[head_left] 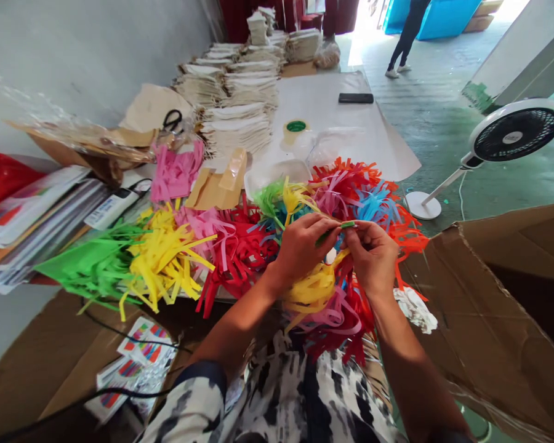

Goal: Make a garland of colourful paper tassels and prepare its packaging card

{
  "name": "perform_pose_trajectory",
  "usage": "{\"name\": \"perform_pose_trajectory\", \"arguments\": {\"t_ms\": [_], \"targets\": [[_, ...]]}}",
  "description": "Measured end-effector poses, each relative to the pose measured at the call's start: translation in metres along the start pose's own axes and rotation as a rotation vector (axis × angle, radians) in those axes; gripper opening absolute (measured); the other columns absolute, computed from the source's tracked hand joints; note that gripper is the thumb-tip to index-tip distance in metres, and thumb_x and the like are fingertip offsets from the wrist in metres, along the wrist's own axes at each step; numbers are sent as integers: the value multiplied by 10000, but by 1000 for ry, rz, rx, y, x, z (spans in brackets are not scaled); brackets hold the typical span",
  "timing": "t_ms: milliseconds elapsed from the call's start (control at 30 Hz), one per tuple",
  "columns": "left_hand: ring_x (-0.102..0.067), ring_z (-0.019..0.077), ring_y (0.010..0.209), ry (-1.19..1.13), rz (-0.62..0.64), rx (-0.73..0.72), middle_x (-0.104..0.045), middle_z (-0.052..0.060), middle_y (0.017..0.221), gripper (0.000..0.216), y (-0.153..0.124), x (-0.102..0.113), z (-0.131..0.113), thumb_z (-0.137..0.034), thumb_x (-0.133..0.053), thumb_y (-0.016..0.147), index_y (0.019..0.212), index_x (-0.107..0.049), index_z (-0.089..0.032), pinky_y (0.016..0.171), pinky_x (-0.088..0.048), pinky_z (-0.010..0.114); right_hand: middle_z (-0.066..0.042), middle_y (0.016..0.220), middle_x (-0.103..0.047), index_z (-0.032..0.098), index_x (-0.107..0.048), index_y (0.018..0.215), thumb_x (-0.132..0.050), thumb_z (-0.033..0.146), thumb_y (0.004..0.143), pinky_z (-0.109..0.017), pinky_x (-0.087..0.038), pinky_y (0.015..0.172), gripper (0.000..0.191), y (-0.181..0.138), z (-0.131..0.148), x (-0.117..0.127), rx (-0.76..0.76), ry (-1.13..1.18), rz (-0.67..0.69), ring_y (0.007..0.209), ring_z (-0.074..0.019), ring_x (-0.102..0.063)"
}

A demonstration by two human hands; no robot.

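My left hand (307,246) and my right hand (375,249) meet over the front of the table, fingertips pinched together. A narrow green strip (349,225) runs between them, gripped by both. Below the fingers hangs a yellow tassel (311,289) of cut strips, with pink strips (337,315) and red strips (357,344) underneath; the fingers partly hide how these join the green piece. Behind the hands lie orange-red fringe (351,172), blue fringe (378,204) and a light green tassel (268,198). Further left are red fringe (240,252), yellow fringe (161,258) and green fringe (92,264).
Stacks of off-white bundles (237,126) line the wall side. Tape (295,127), a black phone-like object (355,98) and black-handled scissors (172,120) lie on the table. A fan (512,135) and a cardboard box (471,307) stand right. A person (406,40) stands far back.
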State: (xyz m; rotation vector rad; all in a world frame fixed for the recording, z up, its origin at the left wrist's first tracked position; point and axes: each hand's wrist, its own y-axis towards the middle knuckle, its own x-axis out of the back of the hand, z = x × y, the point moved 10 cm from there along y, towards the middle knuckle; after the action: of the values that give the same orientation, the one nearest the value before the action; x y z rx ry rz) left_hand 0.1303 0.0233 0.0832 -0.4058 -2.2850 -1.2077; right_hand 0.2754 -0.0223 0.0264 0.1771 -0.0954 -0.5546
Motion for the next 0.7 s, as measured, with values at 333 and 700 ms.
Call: {"name": "perform_pose_trajectory", "arguments": {"t_ms": [333,700], "targets": [[-745,169,888,268,11,-58,-776,47,941,101,-4,-6,-8,-234,-599,1039,998,-683,-198,772,-539,278,-17,717,-728,183,-734,943,-702,404,899,-246,-464,539,228,-2,3,-2,5,-84,-20,586,-135,-619],[-710,155,756,27,102,256,-754,-19,839,240,2,-13,15,-160,-677,885,1114,-640,-221,716,-494,279,-27,730,-738,187,-732,935,-716,427,894,-253,-453,537,244,0,-2,-2,-17,-95,-26,592,-142,-609]]}}
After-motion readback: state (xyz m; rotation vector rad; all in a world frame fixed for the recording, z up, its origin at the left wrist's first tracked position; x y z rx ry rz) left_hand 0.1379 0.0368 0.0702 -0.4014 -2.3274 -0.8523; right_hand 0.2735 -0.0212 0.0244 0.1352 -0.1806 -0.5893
